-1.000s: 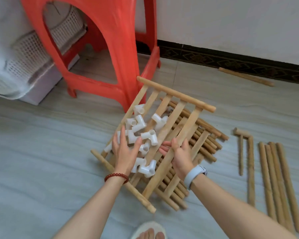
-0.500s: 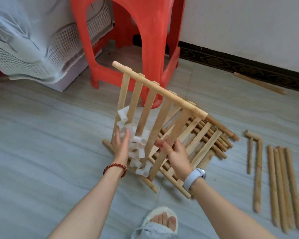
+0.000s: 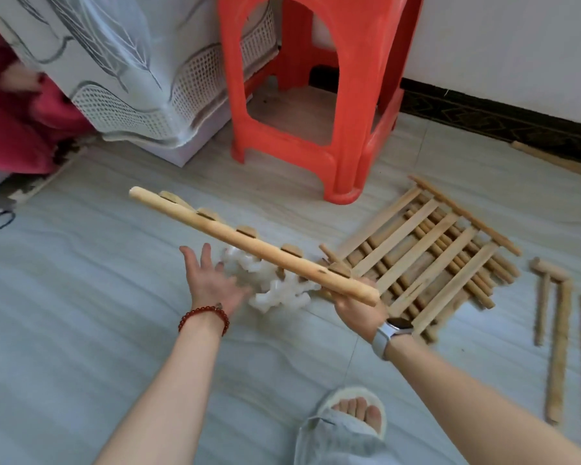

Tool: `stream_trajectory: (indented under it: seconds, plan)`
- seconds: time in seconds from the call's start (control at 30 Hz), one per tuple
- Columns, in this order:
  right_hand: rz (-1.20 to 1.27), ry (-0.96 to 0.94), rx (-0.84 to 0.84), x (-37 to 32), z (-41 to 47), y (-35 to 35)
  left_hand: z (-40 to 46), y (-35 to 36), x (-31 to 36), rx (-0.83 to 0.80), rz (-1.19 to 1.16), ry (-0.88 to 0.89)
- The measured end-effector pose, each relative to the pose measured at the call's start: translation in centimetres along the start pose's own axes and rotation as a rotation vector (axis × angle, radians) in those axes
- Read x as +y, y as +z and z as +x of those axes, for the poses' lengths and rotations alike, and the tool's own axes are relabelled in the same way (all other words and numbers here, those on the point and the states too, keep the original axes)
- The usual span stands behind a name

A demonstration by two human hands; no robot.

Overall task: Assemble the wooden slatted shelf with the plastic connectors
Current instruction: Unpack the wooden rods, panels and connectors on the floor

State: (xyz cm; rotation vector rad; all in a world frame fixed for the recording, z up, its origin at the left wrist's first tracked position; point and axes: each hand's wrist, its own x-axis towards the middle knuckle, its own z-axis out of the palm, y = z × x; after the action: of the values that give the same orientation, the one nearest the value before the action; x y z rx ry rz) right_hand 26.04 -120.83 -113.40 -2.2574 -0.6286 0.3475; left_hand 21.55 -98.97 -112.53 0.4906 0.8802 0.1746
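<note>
While your right hand (image 3: 358,305) grips the near rail end of a slat panel (image 3: 249,245) held edge-on above the floor (image 3: 81,313), your left hand (image 3: 212,283) is spread, fingers straight, touching the white connectors (image 3: 275,293) piled beneath it. At 2 o'clock from that pile, a second panel (image 3: 426,253) lies over loose rods.
</note>
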Motion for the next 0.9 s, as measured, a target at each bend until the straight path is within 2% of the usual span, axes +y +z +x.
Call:
stream_trajectory:
  seconds: [0.1, 0.23, 0.33, 0.4, 0.47, 0.63, 0.8, 0.9]
  plan:
    - [-0.103, -0.018, -0.042, -0.8, -0.1, 1.8, -1.9, -2.1, 1.6, 0.01, -0.031, 0.056]
    - [-0.315, -0.052, -0.201, -2.3, -0.6, 4.4, -4.6, -3.9, 3.9, -0.016, -0.132, 0.151]
    - [-0.484, -0.027, -0.396, -3.4, -1.2, 5.8, -6.3, -4.4, 4.9, 0.16, -0.011, 0.224]
    - [-0.51, -0.025, -0.444, -4.0, -1.6, 6.3, -6.8, -4.6, 4.5, 0.278, 0.128, 0.284]
    - [-0.5, -0.013, -0.432, -4.6, -1.9, 6.4, -7.1, -5.0, 4.5, 0.287, 0.141, 0.325]
    - [-0.548, -0.038, -0.323, -6.6, -1.3, 6.1, -8.0, -6.2, 5.2, 0.188, 0.084, 0.408]
    - [-0.607, -0.069, -0.355, -6.3, -0.6, 5.5, -7.8, -6.8, 5.1, 0.21, -0.023, 0.357]
    - [-0.506, -0.101, -0.22, -5.7, -0.1, 4.7, -7.6, -5.3, 5.1, 0.161, -0.03, 0.38]
